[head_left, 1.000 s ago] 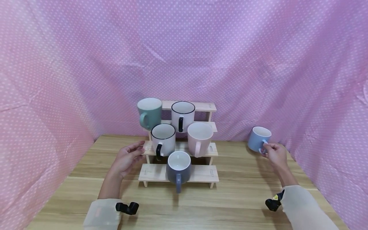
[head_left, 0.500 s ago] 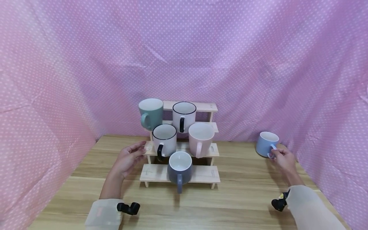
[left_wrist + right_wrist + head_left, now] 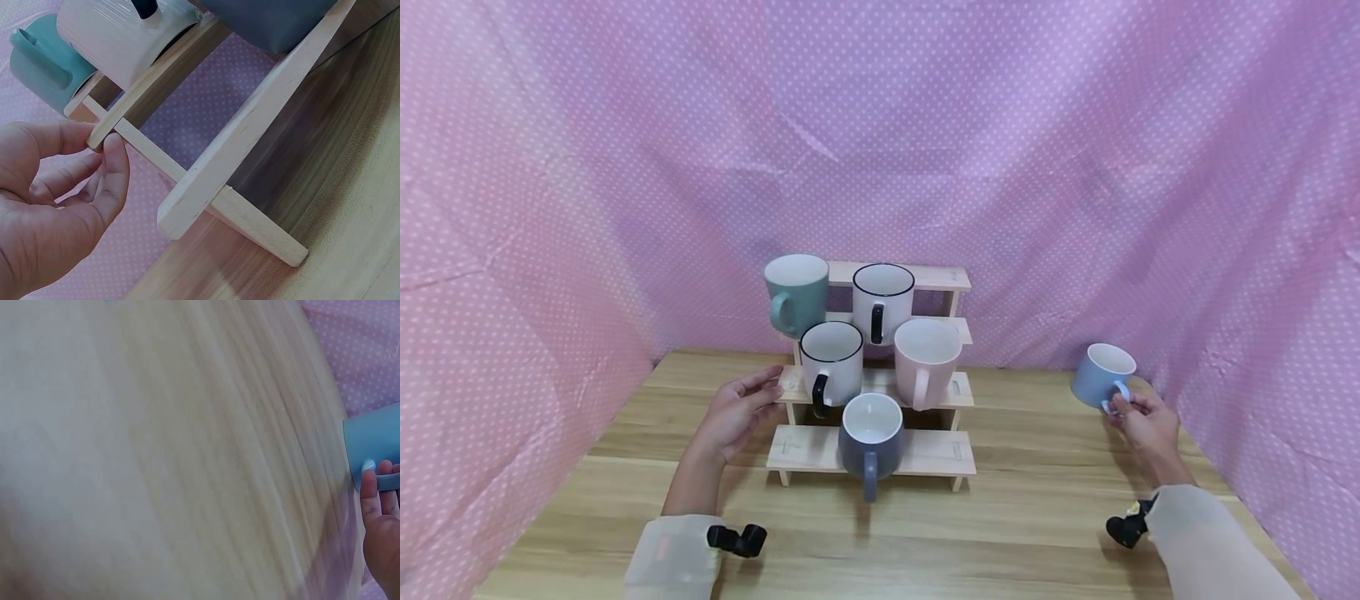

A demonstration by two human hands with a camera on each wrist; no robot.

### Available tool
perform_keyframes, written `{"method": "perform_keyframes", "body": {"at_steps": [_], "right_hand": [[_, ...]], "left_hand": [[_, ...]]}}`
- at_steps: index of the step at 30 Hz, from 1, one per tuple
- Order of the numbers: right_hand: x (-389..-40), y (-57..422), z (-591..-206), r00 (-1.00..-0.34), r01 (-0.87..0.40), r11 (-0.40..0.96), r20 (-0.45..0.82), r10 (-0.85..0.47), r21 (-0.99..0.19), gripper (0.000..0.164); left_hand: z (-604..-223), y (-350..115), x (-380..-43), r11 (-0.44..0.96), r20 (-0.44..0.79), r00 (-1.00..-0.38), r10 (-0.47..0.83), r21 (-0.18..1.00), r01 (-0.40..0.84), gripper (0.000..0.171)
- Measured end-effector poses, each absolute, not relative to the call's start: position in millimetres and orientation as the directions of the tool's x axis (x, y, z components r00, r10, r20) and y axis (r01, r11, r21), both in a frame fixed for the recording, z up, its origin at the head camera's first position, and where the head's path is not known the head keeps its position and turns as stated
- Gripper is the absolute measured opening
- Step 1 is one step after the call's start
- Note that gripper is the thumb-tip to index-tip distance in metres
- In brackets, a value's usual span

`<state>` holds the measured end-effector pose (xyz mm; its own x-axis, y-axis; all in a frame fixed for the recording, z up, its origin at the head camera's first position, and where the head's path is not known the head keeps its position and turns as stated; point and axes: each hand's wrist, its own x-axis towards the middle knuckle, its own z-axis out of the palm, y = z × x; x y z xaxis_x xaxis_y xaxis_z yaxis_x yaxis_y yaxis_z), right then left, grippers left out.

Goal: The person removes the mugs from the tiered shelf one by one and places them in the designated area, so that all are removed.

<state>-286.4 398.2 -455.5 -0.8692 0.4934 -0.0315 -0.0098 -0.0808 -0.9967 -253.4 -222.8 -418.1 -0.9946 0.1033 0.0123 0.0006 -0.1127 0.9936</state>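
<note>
At the right of the table, my right hand (image 3: 1150, 429) pinches the handle of a light blue mug (image 3: 1093, 383), which leans slightly to the right. In the right wrist view this mug (image 3: 378, 440) is partly cut off by the frame edge, with fingers at its handle. My left hand (image 3: 736, 417) holds the left end of a plank of the wooden tiered rack (image 3: 925, 454). The left wrist view shows thumb and finger of that hand (image 3: 62, 200) pinching the plank end (image 3: 103, 134). Just above it on the same tier stands a white mug (image 3: 832, 371) with black rim and handle.
A green mug (image 3: 797, 296) and another black-rimmed white mug (image 3: 883, 304) stand higher on the rack. A pink mug (image 3: 927, 362) and, on the lowest tier, a grey mug (image 3: 871, 442) stand below. Pink dotted cloth (image 3: 880, 167) hangs behind the wooden table (image 3: 1015, 500).
My right hand has moved the blue mug to the right and slightly nearer, and the mug now leans more than half a second ago. The left hand keeps its hold on the plank.
</note>
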Motion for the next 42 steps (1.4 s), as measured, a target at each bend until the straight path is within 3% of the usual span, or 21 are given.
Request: {"method": "perform_keyframes", "body": {"at_steps": [9,16,21,26,30,42], "right_hand": [[-287.3,399.9,-453.6,-0.867,-0.023,-0.157,-0.059,0.495,-0.987,0.014],[-284.3,404.7,-452.3,-0.891,0.021,-0.092,-0.06,0.45,-0.996,0.003],[-280.8,406.9,-446.1,-0.888,0.058,0.054,-0.026,0.458,-0.997,0.022],[-278.9,410.6,-436.6,-0.881,0.067,0.248,0.06,0.469,-0.966,0.024],[-281.4,414.8,-427.6,-0.874,0.039,0.393,0.159,0.459,-0.919,0.027],[-292.3,406.9,-387.0,-0.862,-0.101,0.64,0.389,0.326,-0.762,0.044]], "left_hand": [[-417.2,-222.1,-254.2,-0.122,0.011,-0.995,0.095,0.993,-0.001,0.054],[-417.6,-222.2,-254.7,-0.125,0.014,-0.995,0.1,0.992,0.001,0.054],[-417.4,-222.5,-255.5,-0.127,0.012,-0.995,0.104,0.992,-0.001,0.054],[-416.8,-222.9,-254.8,-0.131,0.005,-0.995,0.1,0.991,-0.008,0.054],[-416.8,-223.2,-253.8,-0.121,0.005,-0.995,0.101,0.993,-0.007,0.054],[-417.0,-222.3,-254.4,-0.095,0.004,-0.995,0.097,0.996,-0.006,0.054]]}}
